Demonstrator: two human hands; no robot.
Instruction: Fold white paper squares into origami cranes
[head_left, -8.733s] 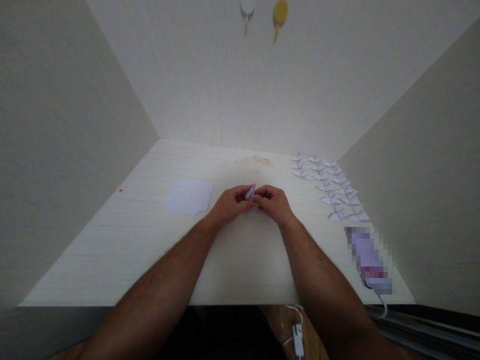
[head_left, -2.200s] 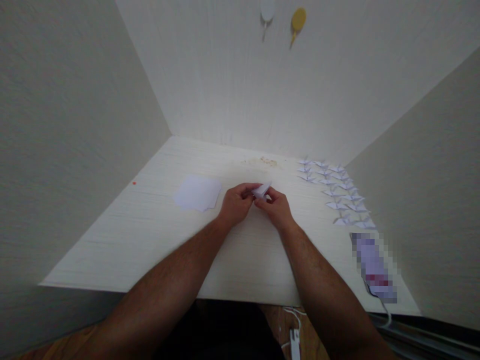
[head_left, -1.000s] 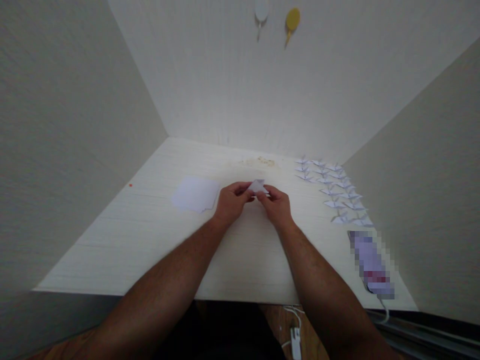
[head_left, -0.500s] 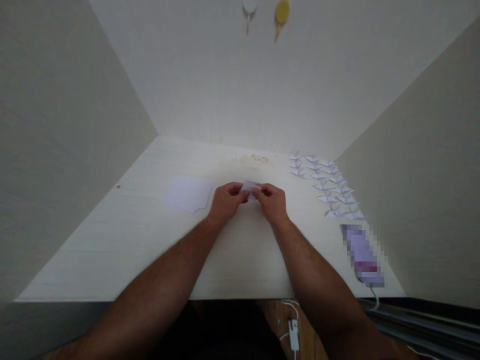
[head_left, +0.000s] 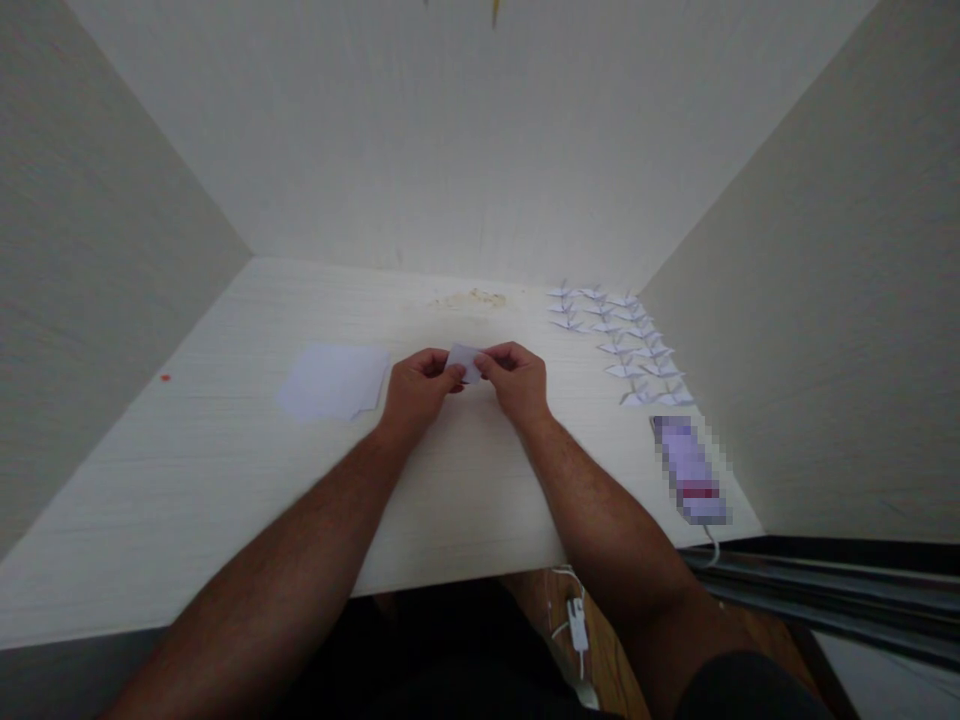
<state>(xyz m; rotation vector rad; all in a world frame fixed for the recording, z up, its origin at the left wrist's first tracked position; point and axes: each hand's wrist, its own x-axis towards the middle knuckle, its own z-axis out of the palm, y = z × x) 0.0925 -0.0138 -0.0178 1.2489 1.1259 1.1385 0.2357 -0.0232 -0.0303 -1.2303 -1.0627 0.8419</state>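
Observation:
A small folded piece of white paper (head_left: 464, 360) is held up between both hands over the middle of the white table (head_left: 457, 500). My left hand (head_left: 421, 385) pinches its left side, thumb in front. On the right side, my right hand (head_left: 516, 378) grips it between thumb and fingers. The fingertips behind the paper are partly hidden. To the left of my left hand lies a stack of white paper sheets (head_left: 334, 380). Several folded white paper cranes (head_left: 619, 348) stand in rows to the right of my right hand.
A phone (head_left: 688, 470), blurred by pixels, lies near the right edge with a cable (head_left: 714, 550) running off the table. Walls enclose the table at the back and both sides. A small orange spot (head_left: 166, 378) is at the left edge. A white power strip (head_left: 577, 625) lies below on the floor.
The camera view has shifted and tilted, so everything appears further left and slightly higher. Both hands still hold the paper, which now shows at a slightly different angle.

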